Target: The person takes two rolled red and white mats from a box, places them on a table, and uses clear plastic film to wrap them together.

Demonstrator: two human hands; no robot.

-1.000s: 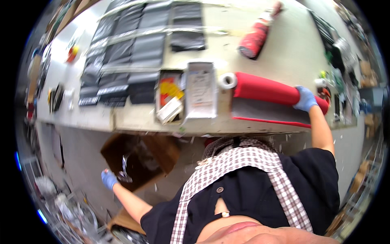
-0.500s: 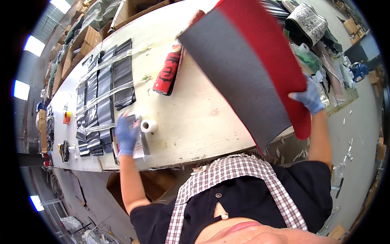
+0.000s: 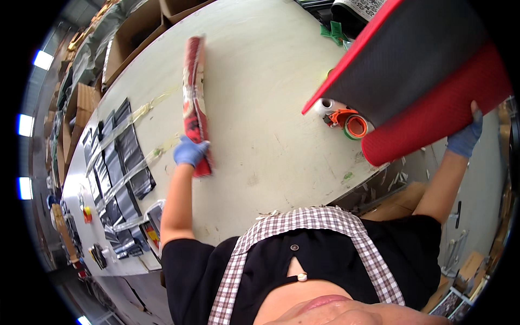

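Mat [image 3: 411, 59] shifted right, overlapping white roll [image 3: 324, 110], cartons [image 3: 84, 111] beyond

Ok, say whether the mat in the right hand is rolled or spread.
Partly rolled: the mat shows a broad dark side, while its red side curls over near the right hand.

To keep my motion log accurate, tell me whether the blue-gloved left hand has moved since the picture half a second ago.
Yes: the left hand has moved rightward, away from the taped-down black plastic bags, to the red-and-white patterned roll.
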